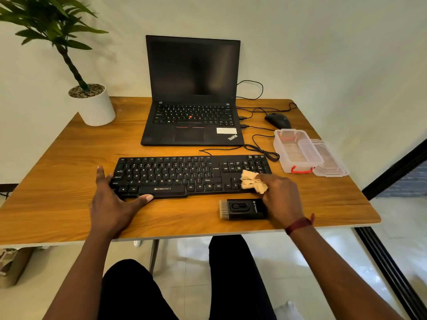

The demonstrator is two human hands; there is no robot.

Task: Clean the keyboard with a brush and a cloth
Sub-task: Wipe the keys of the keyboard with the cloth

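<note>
A big wooden table [69, 169] fills the middle of the frame. A black laptop [193, 72] stands open at the top middle, and a plant [94, 105] sits at the upper left. The keyboard [175, 174] lies in the middle, with a clear box [298, 151] to its right. The left hand [111, 199] lies open and flat against the keyboard's left end. The right hand [282, 195] squeezes a cloth [251, 181] on the keyboard's right keys. The brush [245, 209] lies just below, near the table's front edge.
</note>
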